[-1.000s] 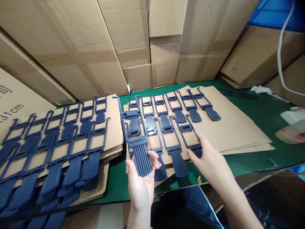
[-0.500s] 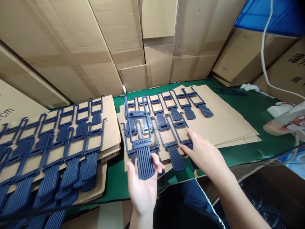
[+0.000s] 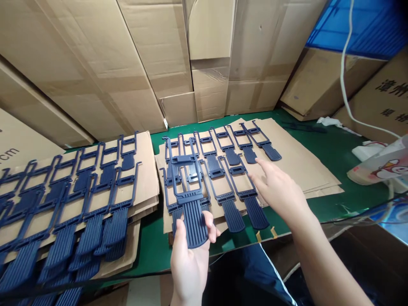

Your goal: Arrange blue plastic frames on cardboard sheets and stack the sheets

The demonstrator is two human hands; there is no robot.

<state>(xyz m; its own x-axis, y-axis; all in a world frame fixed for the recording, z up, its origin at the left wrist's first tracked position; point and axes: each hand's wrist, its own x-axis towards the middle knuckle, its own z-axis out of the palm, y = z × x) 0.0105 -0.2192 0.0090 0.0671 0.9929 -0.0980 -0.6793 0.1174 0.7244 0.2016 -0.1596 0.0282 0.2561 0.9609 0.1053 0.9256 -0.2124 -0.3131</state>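
Note:
My left hand (image 3: 191, 272) is closed on the ribbed tongue of a dark blue plastic frame piece (image 3: 195, 223). It holds the piece tilted up, in front of similar ones lying behind it. My right hand (image 3: 280, 191) is open, fingers apart and holding nothing. Its fingertips hover just right of another blue plastic frame piece (image 3: 256, 212), whose tongue hangs past the cardboard sheet (image 3: 296, 165). Like pieces lie there in two rows, each an open bracket with a crossbar and a ribbed tongue. The held piece partly hides some of them.
To the left, layered cardboard sheets (image 3: 148, 170) carry rows of the same blue pieces. Tall cardboard boxes (image 3: 140, 55) wall off the back of the green table (image 3: 318, 204). A white cable (image 3: 346, 85) and a printed plastic cup (image 3: 372, 165) are at the right.
My right hand has let go of the rightmost front-row piece and moved slightly up and right; that piece now lies flat beside its neighbour. My left hand still holds its piece, slightly lower in view.

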